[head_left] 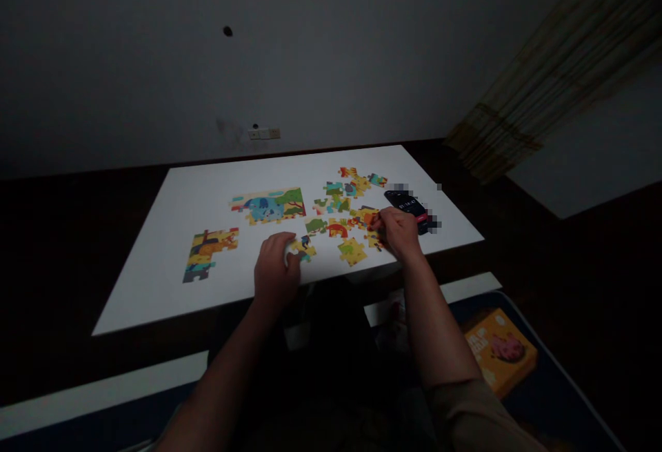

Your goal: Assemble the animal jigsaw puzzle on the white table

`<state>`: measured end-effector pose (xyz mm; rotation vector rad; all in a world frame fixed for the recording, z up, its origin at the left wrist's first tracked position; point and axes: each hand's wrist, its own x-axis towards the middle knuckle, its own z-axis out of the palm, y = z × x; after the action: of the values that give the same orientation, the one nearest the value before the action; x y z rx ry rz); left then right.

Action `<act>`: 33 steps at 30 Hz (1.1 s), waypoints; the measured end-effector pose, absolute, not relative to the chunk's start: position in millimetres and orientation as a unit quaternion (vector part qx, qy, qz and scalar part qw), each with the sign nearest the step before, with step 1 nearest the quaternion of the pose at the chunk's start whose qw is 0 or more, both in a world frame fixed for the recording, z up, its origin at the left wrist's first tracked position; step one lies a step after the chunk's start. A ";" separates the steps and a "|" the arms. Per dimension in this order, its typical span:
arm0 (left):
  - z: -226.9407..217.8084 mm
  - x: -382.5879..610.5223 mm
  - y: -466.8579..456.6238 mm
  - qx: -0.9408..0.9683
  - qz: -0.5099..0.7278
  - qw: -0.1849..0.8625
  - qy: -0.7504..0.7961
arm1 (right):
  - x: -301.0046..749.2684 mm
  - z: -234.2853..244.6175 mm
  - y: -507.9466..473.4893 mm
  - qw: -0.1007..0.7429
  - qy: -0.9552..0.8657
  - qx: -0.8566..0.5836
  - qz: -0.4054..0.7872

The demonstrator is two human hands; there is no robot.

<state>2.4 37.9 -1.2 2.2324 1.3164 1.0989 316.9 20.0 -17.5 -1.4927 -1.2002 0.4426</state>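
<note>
Loose jigsaw puzzle pieces (352, 252) lie scattered on the white table (155, 231). My right hand (400, 231) is over the right side of this pile, fingertips pinched on an orange and yellow puzzle piece (373, 223) that they partly cover. My left hand (276, 269) rests by the near edge, fingers curved and thumb apart. A yellow and blue puzzle piece (306, 250) lies at its fingertips; I cannot tell whether they touch it. Farther back is a joined section with a blue elephant (266, 207). At the left lies another joined section with a brown animal (207, 245).
A dark phone (406, 202) showing a running timer lies right of the pieces, just beyond my right hand. Below the table at right, a yellow puzzle box (499, 352) sits on a dark blue surface. A wall (331, 59) stands behind the table, with a curtain (517, 114) at right.
</note>
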 end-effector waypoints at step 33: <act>7.8 -43.8 33.8 0.859 0.259 0.201 0.392 | 244.7 -6.3 -41.5 0.256 -0.733 -0.630 0.006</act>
<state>-43.8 33.8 7.8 2.4010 1.0960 0.7230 244.7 -41.5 -6.3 -1.7085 -1.9903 0.0174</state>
